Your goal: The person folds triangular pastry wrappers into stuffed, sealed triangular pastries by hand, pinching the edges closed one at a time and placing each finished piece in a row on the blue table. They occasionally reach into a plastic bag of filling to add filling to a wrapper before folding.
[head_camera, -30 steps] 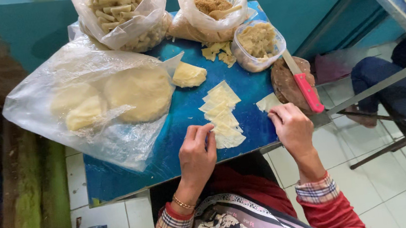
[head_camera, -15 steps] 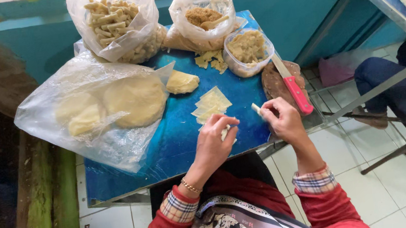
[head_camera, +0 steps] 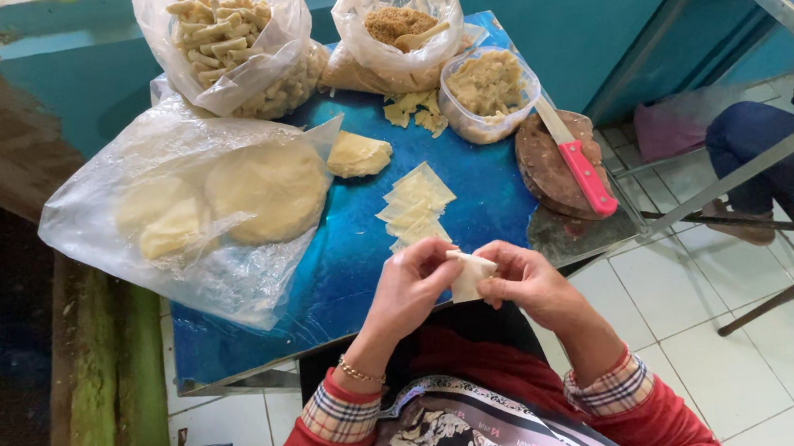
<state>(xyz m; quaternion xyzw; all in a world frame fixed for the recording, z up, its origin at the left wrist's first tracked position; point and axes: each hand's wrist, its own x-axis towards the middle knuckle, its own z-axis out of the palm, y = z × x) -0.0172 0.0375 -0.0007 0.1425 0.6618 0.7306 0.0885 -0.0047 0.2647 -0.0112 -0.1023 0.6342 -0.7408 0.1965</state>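
My left hand and my right hand meet at the near edge of a small blue table. Between their fingertips they pinch a folded pale dough sheet. Just beyond lies a loose stack of flat dough sheets. A wedge of pale dough rests further back. A small bag of crumbly beige filling stands at the right rear of the table.
A clear bag with large dough rounds covers the table's left. Bags of rolled pieces and brown filling stand behind. A red-handled knife lies on a round wooden board. Another person's leg is at right.
My hands left the stack of sheets and drew together toward me, carrying one sheet that is now folded between them.
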